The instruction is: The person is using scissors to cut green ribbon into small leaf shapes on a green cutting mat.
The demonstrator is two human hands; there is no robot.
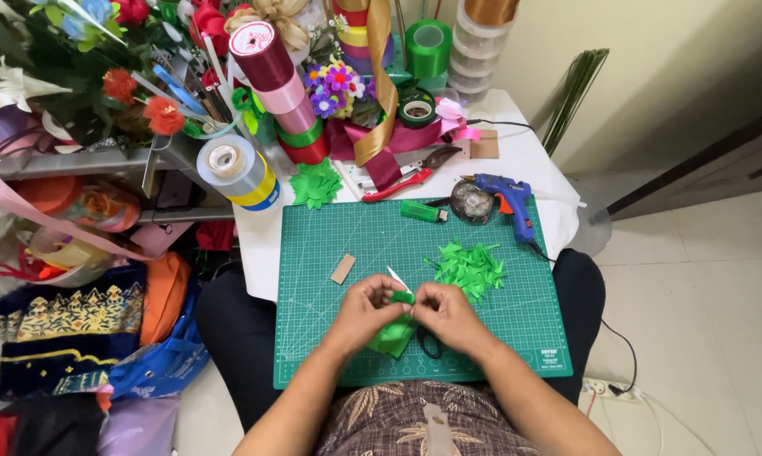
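Note:
Both hands meet over the near middle of a green cutting mat [499,338]. My left hand [366,311] and my right hand [445,312] pinch the same small folded piece of green ribbon [403,297] between their fingertips. More green ribbon [393,338] hangs below the hands. A black scissors handle [430,344] shows under my right hand. A pile of cut green ribbon pieces [469,268] lies just beyond my right hand. A small brown card piece [343,268] rests on the mat to the left.
A blue glue gun [507,201], a green lighter [423,212], red-handled shears [410,177] and a green leaf cluster [315,184] lie at the mat's far edge. Ribbon spools [281,84] and artificial flowers [136,93] crowd the back left. Cloth piles [68,329] sit at left.

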